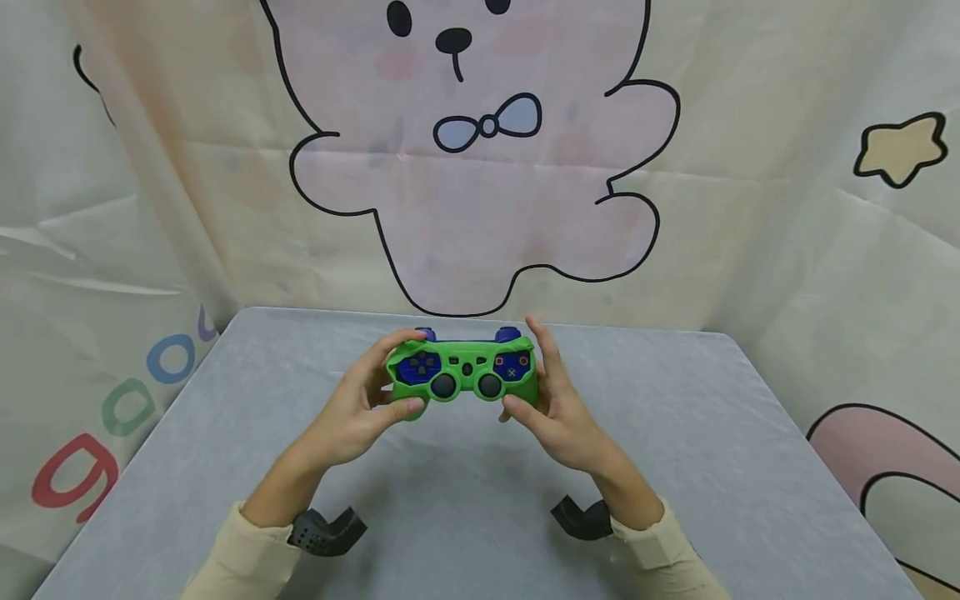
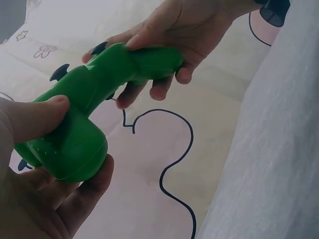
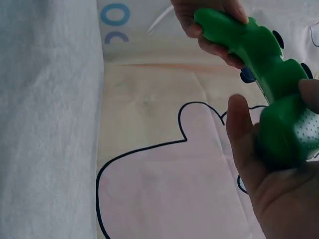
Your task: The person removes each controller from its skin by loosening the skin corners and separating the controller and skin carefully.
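A green and blue game controller point(image 1: 467, 360) is held up in front of me, its buttons and two black thumbsticks facing me. My left hand point(image 1: 363, 400) grips its left end, thumb on the lower front and a finger along the top edge. On the other end, my right hand point(image 1: 564, 417) holds the right grip between thumb and fingers, while its index finger points up off the controller. From the left wrist view, the underside of the green controller point(image 2: 75, 134) shows between both hands. The right wrist view shows the right palm beneath the green grip point(image 3: 286, 129).
A table with a grey cloth point(image 1: 465, 517) lies below the hands. Behind it hangs a printed curtain point(image 1: 480, 183) with a bear figure, and more printed cloth stands at both sides. A black strap mount point(image 1: 327, 532) sits at each wrist.
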`<state>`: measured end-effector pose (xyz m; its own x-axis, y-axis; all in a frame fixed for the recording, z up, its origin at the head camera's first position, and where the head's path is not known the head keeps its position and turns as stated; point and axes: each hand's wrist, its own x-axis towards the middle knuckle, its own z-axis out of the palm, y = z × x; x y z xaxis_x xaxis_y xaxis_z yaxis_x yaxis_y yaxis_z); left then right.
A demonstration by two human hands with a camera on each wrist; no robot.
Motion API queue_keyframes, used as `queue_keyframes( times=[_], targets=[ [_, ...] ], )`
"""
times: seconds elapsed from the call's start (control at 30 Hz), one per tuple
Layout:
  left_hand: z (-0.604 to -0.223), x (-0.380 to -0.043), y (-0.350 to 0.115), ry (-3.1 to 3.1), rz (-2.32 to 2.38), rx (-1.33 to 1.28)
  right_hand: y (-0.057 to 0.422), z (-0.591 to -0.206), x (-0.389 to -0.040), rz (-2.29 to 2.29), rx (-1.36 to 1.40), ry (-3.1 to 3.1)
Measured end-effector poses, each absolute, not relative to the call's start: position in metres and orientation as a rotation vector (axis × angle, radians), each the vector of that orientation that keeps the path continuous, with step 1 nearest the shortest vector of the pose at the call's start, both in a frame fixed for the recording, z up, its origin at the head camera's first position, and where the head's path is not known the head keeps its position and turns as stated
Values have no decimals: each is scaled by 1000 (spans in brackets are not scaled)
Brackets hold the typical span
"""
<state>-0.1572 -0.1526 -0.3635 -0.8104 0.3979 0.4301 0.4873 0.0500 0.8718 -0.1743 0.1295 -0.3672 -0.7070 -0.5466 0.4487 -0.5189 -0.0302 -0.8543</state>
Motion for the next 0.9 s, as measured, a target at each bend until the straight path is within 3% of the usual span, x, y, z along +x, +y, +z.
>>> queue_keyframes(
  times=[0.37,0.9],
  targets=[
    [-364,-157,-153,-2278,-1843,-982,133,-368,-177,-1813,-1146,2174],
    [-363,-163,-157,-2206,-2152,-920,134,-365,-181,-2137,-1093,1932]
  ],
)
